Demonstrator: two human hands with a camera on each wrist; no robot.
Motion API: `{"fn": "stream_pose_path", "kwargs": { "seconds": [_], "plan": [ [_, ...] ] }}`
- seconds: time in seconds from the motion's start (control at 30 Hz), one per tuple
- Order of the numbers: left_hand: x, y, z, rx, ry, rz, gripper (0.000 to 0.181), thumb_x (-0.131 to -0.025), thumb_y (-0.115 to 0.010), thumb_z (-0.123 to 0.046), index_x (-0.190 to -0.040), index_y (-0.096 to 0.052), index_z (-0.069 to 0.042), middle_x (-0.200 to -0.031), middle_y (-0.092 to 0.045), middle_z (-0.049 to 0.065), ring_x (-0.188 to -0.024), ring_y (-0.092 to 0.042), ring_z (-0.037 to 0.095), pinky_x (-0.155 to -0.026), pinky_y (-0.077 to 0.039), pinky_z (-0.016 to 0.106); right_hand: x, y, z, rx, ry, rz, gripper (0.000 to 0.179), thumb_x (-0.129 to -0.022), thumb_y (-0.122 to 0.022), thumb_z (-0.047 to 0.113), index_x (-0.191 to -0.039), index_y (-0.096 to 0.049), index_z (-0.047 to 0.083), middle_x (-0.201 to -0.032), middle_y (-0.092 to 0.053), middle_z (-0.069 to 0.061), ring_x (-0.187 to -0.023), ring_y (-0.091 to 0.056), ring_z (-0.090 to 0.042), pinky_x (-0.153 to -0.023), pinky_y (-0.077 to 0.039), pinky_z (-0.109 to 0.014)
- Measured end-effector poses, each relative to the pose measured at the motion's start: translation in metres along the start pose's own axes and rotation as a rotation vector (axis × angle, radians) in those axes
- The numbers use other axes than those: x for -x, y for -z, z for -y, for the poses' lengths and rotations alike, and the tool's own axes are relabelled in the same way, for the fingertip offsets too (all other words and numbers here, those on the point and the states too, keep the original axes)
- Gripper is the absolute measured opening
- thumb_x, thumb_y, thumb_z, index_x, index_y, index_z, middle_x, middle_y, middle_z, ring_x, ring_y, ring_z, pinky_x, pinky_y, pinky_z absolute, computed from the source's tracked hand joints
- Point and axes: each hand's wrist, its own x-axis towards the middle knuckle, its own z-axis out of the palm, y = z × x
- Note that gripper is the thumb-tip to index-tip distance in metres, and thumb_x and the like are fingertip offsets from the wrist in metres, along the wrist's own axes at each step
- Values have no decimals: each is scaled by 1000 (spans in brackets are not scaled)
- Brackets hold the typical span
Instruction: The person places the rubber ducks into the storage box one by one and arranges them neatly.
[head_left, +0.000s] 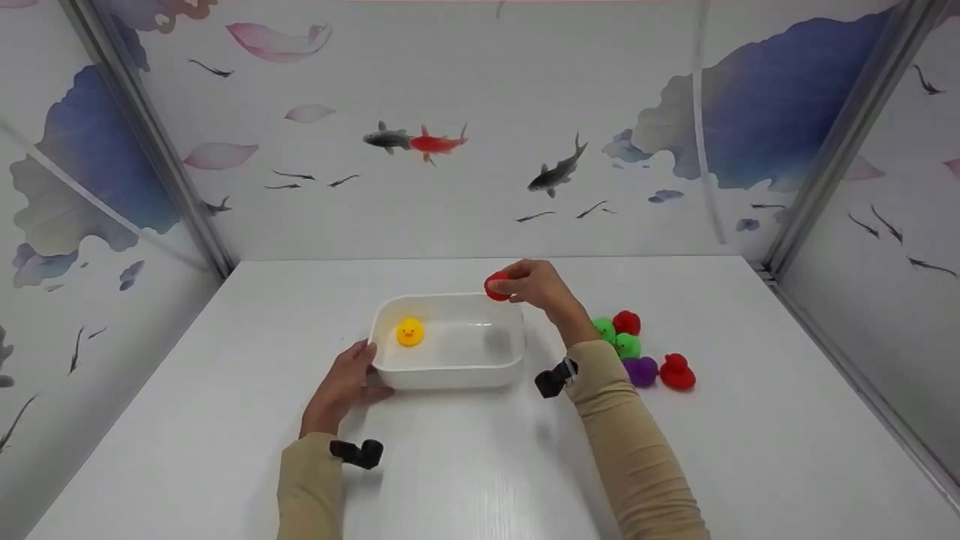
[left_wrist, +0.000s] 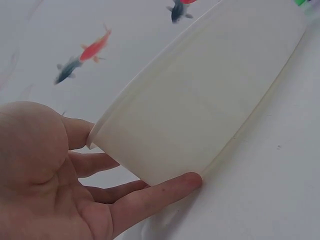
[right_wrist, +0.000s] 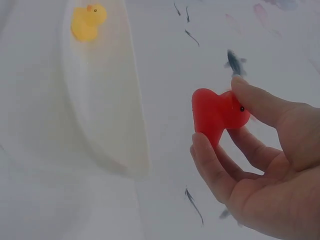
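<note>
A white plastic basin (head_left: 450,379) stands on the table with a yellow rubber duck (head_left: 409,332) inside, toward its left end. My left hand (head_left: 347,381) grips the basin's left front corner; the left wrist view shows thumb and fingers on either side of that corner (left_wrist: 155,150). Over the basin's far right corner, my right hand (head_left: 536,286) pinches a red rubber duck (head_left: 496,286) between thumb and fingertips. The right wrist view shows this red duck (right_wrist: 212,112) held apart from the basin wall.
Right of the basin, partly behind the right forearm, sit two green ducks (head_left: 627,346), two more red ducks (head_left: 678,373) and a purple duck (head_left: 641,371). Printed wall panels (head_left: 480,210) enclose the white table (head_left: 450,465) at the back and sides.
</note>
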Motion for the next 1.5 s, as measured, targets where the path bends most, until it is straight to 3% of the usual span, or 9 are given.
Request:
{"fn": "stream_pose_path", "kwargs": {
  "seconds": [0.27,0.67,0.93,1.5],
  "plan": [
    [-1,0,0,-20,5,-15,56,-110,-35,-38,-159,-26,-12,-155,-42,21,-135,-47,33,-97,-58,39,-3,-17,1,-9,-39,-5,41,-90,-76,23,-124,-63,4,-126,-65,-15,-111,-64,-28,-101,-57,-36],
    [0,1,1,1,-26,5,54,-110,-34,-34,-158,-27,-10,-157,-39,23,-140,-43,35,-99,-57,43,-11,-51,4,-40,-71,14,40,-88,-78,21,-121,-64,2,-125,-67,-16,-109,-65,-27,-98,-58,-36],
    [0,-1,0,-5,7,-15,58,-109,-36,-40,-159,-25,-12,-155,-42,21,-137,-48,34,-99,-57,41,-17,-74,6,-43,-87,40,40,-87,-79,20,-118,-65,1,-124,-68,-17,-105,-66,-26,-98,-58,-35],
    [-2,2,0,48,5,0,57,-110,-36,-36,-159,-25,-10,-156,-40,22,-139,-45,35,-99,-57,44,-27,-113,-7,67,-129,51,29,-84,-81,16,-106,-69,1,-108,-69,-12,-89,-59,-20,-90,-59,-32]
  ]
}}
